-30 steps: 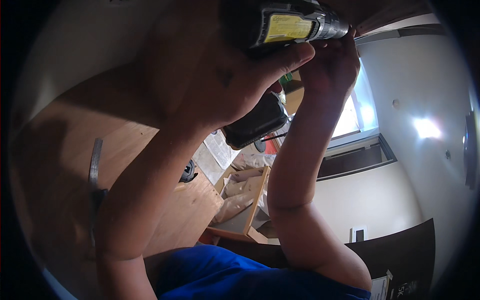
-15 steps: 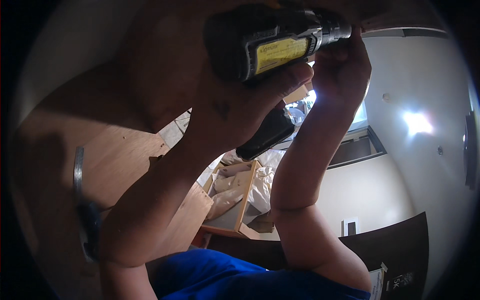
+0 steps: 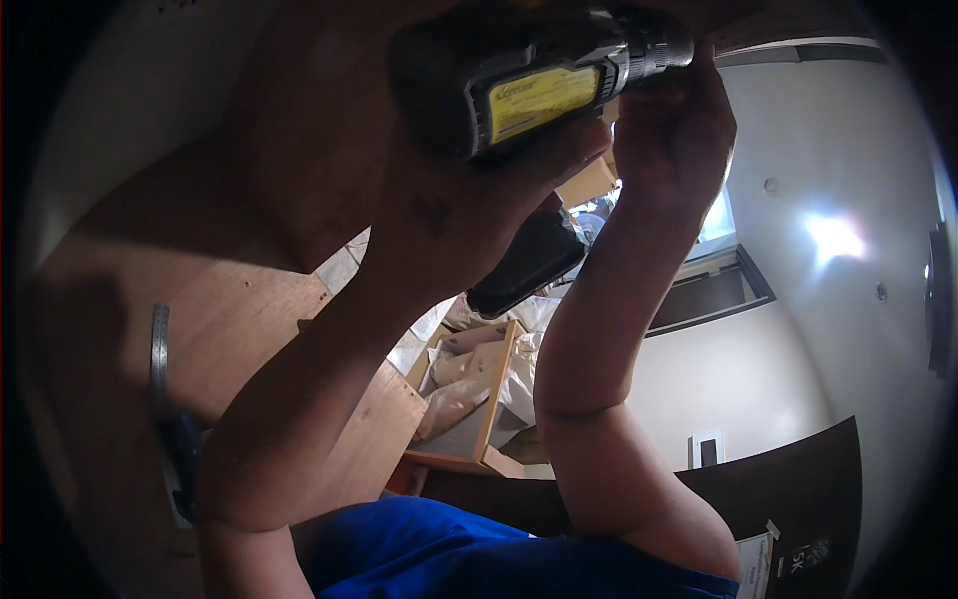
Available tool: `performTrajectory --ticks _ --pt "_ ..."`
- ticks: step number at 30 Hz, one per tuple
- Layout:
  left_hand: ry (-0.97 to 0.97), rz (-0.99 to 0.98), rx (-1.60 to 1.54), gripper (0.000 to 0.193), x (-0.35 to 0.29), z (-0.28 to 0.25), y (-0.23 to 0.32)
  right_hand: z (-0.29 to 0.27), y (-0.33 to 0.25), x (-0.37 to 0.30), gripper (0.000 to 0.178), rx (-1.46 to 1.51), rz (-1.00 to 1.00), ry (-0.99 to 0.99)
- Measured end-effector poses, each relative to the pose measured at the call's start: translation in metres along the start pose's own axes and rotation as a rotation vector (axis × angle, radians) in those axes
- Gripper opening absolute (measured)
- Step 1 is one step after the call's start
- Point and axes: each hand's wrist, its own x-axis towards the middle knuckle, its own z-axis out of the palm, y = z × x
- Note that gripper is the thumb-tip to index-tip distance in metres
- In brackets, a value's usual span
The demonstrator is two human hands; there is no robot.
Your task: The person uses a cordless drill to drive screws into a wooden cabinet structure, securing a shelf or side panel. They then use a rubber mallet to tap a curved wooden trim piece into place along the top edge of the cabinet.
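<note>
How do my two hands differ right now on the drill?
The left hand wraps the cordless drill around its grip, palm closed; the right hand sits at the drill's chuck end, fingers up by the tip. The left hand is nearer the camera and looks larger; the right hand is farther. Both are raised overhead and bare.

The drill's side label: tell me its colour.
Yellow, on the dark body of the drill gripped by the left hand; head view, the only one.

The drill point(image 3: 529, 90) is black with a yellow label, the shirt point(image 3: 449, 554) blue, the board point(image 3: 249, 329) light brown.
</note>
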Motion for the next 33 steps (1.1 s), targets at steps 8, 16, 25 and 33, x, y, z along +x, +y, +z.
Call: performTrajectory --ticks 8,16,25,33 --pt "0.055 0.116 -0.04 0.032 -0.002 0.007 -0.006 0.0 0.0 -0.001 0.011 -0.04 -0.025 0.011" --pt "0.107 0.018 -0.128 0.049 -0.007 0.013 0.003 0.003 -0.003 -0.002 0.012 -0.044 -0.004 -0.057" --pt "0.117 -0.046 -0.195 0.046 -0.007 0.017 0.005 -0.008 -0.003 0.004 0.011 -0.048 0.0 -0.124" --pt "0.081 -0.256 -0.212 0.037 -0.013 0.01 -0.016 -0.03 0.007 0.004 0.033 -0.619 -0.292 -0.063"
